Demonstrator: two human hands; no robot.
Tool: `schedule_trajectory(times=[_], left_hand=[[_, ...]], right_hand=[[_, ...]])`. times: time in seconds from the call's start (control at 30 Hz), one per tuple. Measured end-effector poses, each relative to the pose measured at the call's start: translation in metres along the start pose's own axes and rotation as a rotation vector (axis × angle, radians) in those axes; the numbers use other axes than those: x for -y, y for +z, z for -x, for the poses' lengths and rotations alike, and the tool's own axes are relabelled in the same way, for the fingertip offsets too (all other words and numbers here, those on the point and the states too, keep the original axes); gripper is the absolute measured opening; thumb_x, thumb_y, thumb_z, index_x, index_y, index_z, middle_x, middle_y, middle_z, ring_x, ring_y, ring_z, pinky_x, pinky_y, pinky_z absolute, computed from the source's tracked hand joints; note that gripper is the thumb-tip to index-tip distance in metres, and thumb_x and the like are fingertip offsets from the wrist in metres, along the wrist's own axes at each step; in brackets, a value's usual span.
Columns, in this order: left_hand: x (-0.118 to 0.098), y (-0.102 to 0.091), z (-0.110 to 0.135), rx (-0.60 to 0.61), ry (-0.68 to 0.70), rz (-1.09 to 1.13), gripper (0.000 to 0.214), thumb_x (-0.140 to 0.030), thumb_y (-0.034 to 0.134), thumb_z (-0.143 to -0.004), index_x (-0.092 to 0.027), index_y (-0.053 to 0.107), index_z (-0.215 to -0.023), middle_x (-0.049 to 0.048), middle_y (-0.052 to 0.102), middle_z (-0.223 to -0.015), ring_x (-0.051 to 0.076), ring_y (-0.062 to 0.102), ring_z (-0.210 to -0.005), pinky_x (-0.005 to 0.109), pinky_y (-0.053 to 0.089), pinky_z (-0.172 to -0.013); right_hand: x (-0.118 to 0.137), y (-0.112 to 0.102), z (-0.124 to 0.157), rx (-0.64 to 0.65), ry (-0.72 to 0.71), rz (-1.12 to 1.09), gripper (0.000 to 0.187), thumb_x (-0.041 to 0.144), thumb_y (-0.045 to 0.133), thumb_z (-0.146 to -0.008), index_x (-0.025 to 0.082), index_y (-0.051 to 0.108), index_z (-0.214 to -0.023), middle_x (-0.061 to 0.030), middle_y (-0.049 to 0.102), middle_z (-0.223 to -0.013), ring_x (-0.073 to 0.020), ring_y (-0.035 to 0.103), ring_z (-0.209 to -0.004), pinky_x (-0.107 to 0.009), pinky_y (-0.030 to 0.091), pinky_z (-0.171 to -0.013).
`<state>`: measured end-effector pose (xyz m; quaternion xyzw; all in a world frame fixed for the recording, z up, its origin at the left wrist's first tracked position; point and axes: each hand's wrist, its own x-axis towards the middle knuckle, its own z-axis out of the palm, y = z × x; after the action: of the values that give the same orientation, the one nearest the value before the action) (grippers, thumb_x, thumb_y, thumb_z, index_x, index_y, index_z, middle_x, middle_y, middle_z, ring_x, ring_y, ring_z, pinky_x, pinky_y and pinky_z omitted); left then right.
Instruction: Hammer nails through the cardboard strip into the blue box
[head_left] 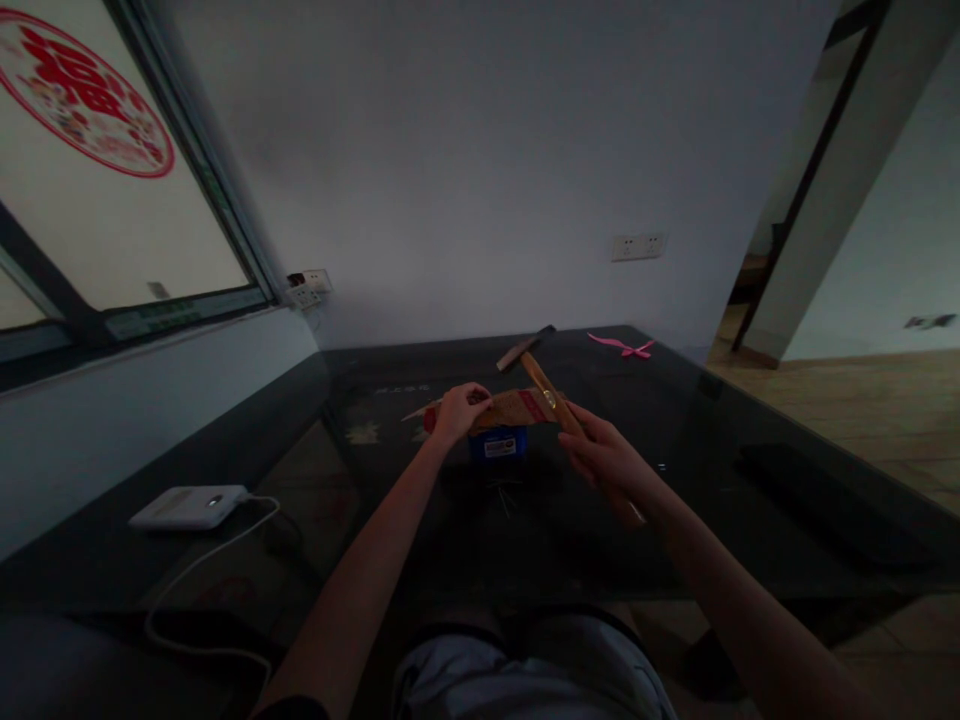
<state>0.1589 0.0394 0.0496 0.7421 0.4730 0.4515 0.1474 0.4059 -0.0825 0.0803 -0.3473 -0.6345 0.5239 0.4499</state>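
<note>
Dark bench (675, 480), grey wall.
Right hand (611, 460) fingers clench hammer (540, 375), handle slanting away-left; left hand (459, 408) pinches board (517, 408) atop blue box (499, 443).

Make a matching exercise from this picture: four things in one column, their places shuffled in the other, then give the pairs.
1 hammer
2 wooden strip
3 blue box
4 pink ribbon

a under the wooden strip
b far side of the table
c gripped by the right hand
d held by the left hand

Pairs: 1-c; 2-d; 3-a; 4-b
</note>
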Motion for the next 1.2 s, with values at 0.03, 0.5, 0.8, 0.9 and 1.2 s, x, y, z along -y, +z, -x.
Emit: schedule_trajectory(times=[0.03, 0.5, 0.8, 0.9, 1.2], left_hand=[[-0.001, 0.0, 0.0, 0.001, -0.009, 0.002, 0.01, -0.023, 0.064, -0.071, -0.016, 0.066, -0.078, 0.0051, 0.068, -0.078, 0.016, 0.064, -0.073, 0.028, 0.05, -0.07], [-0.002, -0.002, -0.002, 0.009, -0.127, 0.002, 0.013, -0.022, 0.068, -0.067, -0.016, 0.07, -0.078, 0.007, 0.071, -0.078, 0.02, 0.065, -0.07, 0.029, 0.049, -0.064], [0.0, 0.0, -0.002, -0.008, -0.114, 0.014, 0.012, -0.022, 0.069, -0.066, -0.017, 0.07, -0.077, 0.0064, 0.071, -0.076, 0.019, 0.064, -0.07, 0.029, 0.049, -0.063], [0.003, 0.0, -0.002, -0.003, -0.098, -0.004, 0.012, -0.023, 0.068, -0.067, -0.017, 0.07, -0.077, 0.0068, 0.071, -0.077, 0.019, 0.064, -0.072, 0.029, 0.049, -0.064], [0.005, 0.002, -0.004, 0.009, -0.133, -0.103, 0.019, -0.028, 0.068, -0.069, -0.015, 0.07, -0.083, 0.0079, 0.071, -0.081, 0.019, 0.064, -0.074, 0.028, 0.048, -0.065]], right_hand=[[0.01, -0.001, 0.0, 0.016, -0.003, 0.064, 0.062, 0.026, 0.055, -0.079, 0.018, 0.033, -0.137, 0.0106, 0.043, -0.046, -0.0055, 0.037, -0.03, -0.016, 0.03, -0.028], [0.042, -0.003, -0.014, 0.212, -0.074, 0.384, 0.049, 0.005, 0.056, -0.074, 0.02, 0.056, -0.121, 0.0067, 0.049, -0.048, -0.0047, 0.042, -0.028, -0.015, 0.031, -0.026], [0.043, -0.002, -0.013, 0.161, -0.055, 0.487, 0.053, 0.006, 0.055, -0.074, 0.017, 0.052, -0.126, 0.004, 0.052, -0.053, -0.006, 0.043, -0.032, -0.018, 0.033, -0.031], [0.041, -0.001, -0.013, 0.161, -0.071, 0.476, 0.052, 0.006, 0.055, -0.073, 0.019, 0.054, -0.123, 0.0055, 0.051, -0.053, -0.0048, 0.042, -0.032, -0.017, 0.033, -0.03], [0.045, 0.0, -0.013, 0.183, -0.096, 0.552, 0.05, 0.007, 0.054, -0.074, 0.017, 0.053, -0.123, 0.0044, 0.051, -0.053, -0.0052, 0.041, -0.035, -0.018, 0.032, -0.032]])
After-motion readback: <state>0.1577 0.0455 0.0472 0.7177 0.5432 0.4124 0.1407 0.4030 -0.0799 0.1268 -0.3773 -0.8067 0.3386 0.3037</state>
